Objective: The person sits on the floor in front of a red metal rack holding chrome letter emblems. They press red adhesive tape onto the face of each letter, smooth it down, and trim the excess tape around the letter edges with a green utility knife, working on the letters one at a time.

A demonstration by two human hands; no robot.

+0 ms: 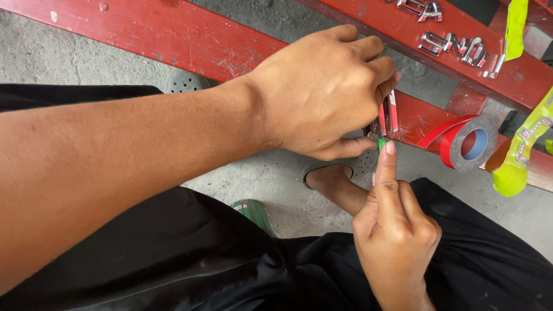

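My left hand [322, 92] reaches across from the left and pinches a small chrome and red emblem piece [389, 115] just in front of a red painted panel [190, 40]. My right hand [397, 224] comes up from below with its fingers curled. Its thumb and fingertip pinch a tiny green tab [381, 143] at the lower end of the piece. Both hands meet at that spot, above my foot in a grey perforated sandal [351, 167].
A roll of red tape [464, 144] leans on the red panel to the right. Chrome letters [455, 46] are fixed on the upper red bar. Strips of yellow-green backing film [518, 155] hang at the right edge. Grey concrete floor lies below, and black trousers cover my lap.
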